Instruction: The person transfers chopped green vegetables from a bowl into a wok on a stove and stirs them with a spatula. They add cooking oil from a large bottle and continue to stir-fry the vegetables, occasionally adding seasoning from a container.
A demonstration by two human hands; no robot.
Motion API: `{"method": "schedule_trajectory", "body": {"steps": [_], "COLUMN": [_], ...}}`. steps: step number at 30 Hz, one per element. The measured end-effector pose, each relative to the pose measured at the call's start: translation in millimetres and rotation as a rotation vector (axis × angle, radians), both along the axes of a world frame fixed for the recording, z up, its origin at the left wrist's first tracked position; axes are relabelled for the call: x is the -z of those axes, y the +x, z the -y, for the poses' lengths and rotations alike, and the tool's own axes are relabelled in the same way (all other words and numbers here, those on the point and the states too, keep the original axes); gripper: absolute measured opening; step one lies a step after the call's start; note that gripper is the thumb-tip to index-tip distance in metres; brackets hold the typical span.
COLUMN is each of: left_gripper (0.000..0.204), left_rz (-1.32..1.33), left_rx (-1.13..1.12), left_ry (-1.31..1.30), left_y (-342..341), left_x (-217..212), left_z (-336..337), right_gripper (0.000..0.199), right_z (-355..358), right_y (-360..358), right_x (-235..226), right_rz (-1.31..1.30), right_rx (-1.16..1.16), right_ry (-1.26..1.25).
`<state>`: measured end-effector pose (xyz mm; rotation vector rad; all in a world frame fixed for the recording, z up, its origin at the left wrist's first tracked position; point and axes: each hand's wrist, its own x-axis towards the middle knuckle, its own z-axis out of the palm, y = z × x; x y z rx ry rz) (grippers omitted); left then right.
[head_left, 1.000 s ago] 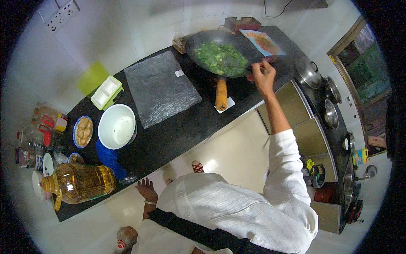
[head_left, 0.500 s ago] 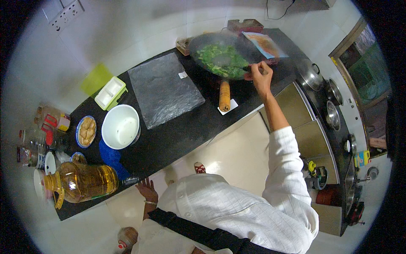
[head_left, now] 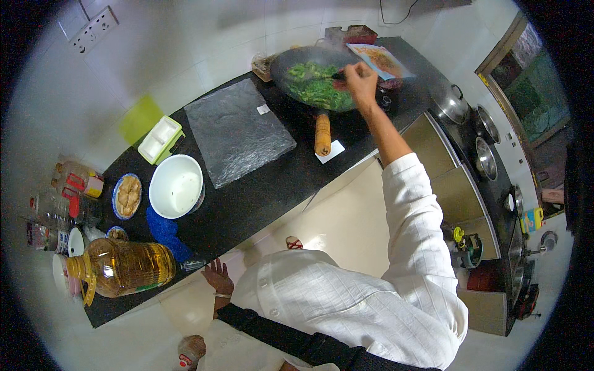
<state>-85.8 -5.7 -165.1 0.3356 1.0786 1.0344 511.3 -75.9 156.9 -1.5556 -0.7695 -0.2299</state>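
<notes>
We're over a black counter (head_left: 260,198) w/ white tiled wall behind. Lower left of frame: big oil bottle (head_left: 120,267) lying on its side; just above it a plate of pale food (head_left: 127,195) and a white bowl (head_left: 176,187). Our left hand (head_left: 218,276), low centre-left, fingers spread, rests at the counter edge. Mid-frame a grey board (head_left: 238,131). Upper centre: wok (head_left: 312,83) of greens, wooden handle toward us. Our right hand (head_left: 360,83) is over the wok, fingers closed on a dark utensil; can't tell what kind.
</notes>
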Motion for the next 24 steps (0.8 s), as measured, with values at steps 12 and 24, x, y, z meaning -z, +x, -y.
{"method": "schedule_trajectory", "body": {"steps": [12,24], "left_gripper": [0.066,0.071], "left_rz": [0.042,0.006], "left_rx": [-0.008,0.001], "left_ry": [-0.06,0.003], "left_y": [14.7,-3.4], "left_x": [-32.9,-5.5], "left_z": [10.4,14.7], "right_gripper": [0.016,0.017], "right_z": [33.4,27.9], "right_y": [30.2,-7.0], "right_x": [42.3,30.4], "right_rz": [0.231,-0.031], "right_rx": [0.141,0.018], "right_ry": [-0.207,-0.099]}}
